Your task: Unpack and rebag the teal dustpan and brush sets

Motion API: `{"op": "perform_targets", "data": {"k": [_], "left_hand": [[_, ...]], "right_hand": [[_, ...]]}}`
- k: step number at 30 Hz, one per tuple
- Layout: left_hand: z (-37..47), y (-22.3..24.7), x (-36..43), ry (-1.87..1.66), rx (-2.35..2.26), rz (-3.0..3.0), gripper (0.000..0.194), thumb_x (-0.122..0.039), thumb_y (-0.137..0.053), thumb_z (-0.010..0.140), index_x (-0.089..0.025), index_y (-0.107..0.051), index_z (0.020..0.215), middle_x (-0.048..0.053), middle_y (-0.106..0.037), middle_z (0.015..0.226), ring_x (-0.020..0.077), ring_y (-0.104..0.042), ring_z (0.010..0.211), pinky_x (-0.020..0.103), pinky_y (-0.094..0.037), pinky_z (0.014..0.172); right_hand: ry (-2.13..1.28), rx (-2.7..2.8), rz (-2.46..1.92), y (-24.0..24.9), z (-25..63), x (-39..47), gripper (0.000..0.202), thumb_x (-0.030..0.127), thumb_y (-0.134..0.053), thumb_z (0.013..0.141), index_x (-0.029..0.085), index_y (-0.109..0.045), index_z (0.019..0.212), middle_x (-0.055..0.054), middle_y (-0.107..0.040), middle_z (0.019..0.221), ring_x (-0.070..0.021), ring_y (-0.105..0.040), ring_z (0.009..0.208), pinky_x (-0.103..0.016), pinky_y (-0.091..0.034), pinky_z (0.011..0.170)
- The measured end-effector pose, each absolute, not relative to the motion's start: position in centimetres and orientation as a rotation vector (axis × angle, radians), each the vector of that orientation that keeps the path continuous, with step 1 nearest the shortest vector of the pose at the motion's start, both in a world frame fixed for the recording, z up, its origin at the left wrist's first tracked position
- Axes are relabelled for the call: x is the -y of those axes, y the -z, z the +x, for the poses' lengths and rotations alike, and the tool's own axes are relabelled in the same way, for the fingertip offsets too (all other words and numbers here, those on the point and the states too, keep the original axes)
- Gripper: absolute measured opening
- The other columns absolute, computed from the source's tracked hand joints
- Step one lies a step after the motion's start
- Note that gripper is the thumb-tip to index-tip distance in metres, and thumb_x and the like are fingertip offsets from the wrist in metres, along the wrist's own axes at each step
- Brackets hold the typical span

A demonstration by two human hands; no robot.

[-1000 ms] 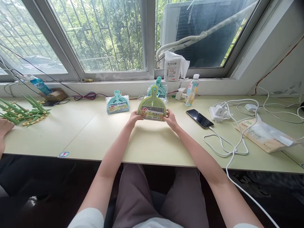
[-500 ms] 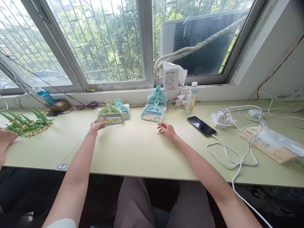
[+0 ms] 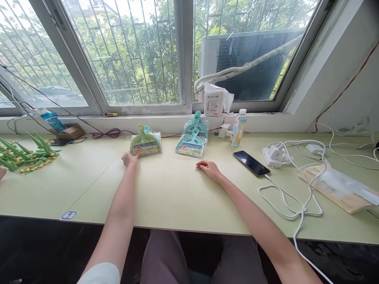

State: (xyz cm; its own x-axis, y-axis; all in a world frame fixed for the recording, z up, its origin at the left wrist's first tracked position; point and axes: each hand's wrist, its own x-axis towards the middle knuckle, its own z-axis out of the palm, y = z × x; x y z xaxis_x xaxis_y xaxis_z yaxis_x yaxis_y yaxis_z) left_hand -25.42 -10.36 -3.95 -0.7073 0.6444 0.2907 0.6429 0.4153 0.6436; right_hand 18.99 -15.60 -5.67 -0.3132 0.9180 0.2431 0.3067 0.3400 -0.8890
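My left hand (image 3: 130, 158) is closed on the lower left corner of a green dustpan and brush set (image 3: 143, 142) in clear wrap. Behind that set, mostly covered by it, lies a blue-green set (image 3: 156, 135). To the right, a light teal set (image 3: 191, 144) overlaps a darker teal one (image 3: 197, 125). Below these two, touching neither, my right hand (image 3: 209, 168) rests on the table with its fingers curled together and nothing visible in them.
A phone (image 3: 251, 163) on a white cable, a bottle (image 3: 238, 127), a power adapter (image 3: 276, 154) and a pouch (image 3: 337, 185) are at right. Green plant-like pieces (image 3: 28, 154) lie at left, near another person's hand (image 3: 2, 172). Tissues (image 3: 213, 103) stand on the sill.
My left hand has moved right with the green set, which now covers more of the blue-green one. The other person's hand has slipped mostly out of view. The camera view has shifted slightly.
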Motion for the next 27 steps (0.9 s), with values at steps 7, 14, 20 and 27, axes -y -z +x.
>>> {"op": "perform_targets", "data": {"k": [7,14,20,27], "left_hand": [[-21.7,3.7,10.5,-1.341,-2.813,1.346,0.079,-0.034,-0.073,0.073,-0.015,-0.03,0.137,0.025,-0.035,0.139,0.0392,-0.035,0.128,0.05,-0.039,0.096],[-19.2,3.2,12.6,-1.414,-2.812,1.763,0.042,-0.03,-0.051,0.088,-0.017,-0.044,0.128,0.018,-0.045,0.132,0.0341,-0.043,0.122,0.045,-0.041,0.093],[-19.0,3.5,13.8,-1.244,-2.733,1.749,0.033,-0.035,-0.034,0.094,-0.016,-0.058,0.107,0.012,-0.066,0.093,0.0288,-0.062,0.092,0.043,-0.045,0.087],[-18.8,4.6,13.9,-0.94,-2.384,2.112,0.041,-0.013,-0.044,0.083,-0.019,-0.052,0.124,0.011,-0.067,0.107,0.0261,-0.06,0.105,0.037,-0.047,0.09]], "right_hand": [[-0.84,1.825,-1.116,5.8,18.9,15.7,0.026,0.021,-0.052,0.081,0.025,-0.066,0.102,-0.004,-0.067,0.111,-0.0196,-0.063,0.102,-0.037,-0.05,0.09],[-0.548,1.492,-1.676,5.6,18.1,12.9,0.048,0.04,-0.044,0.09,0.015,-0.052,0.129,-0.014,-0.051,0.132,-0.024,-0.052,0.116,-0.035,-0.042,0.095],[-0.523,1.457,-1.91,3.9,14.8,10.1,0.043,0.044,-0.046,0.091,0.015,-0.06,0.12,-0.016,-0.058,0.128,-0.0307,-0.045,0.123,-0.039,-0.04,0.094],[-0.532,1.138,-1.722,5.1,15.4,10.1,0.037,0.026,-0.041,0.084,0.019,-0.067,0.109,-0.01,-0.068,0.108,-0.0231,-0.061,0.094,-0.031,-0.044,0.079]]}}
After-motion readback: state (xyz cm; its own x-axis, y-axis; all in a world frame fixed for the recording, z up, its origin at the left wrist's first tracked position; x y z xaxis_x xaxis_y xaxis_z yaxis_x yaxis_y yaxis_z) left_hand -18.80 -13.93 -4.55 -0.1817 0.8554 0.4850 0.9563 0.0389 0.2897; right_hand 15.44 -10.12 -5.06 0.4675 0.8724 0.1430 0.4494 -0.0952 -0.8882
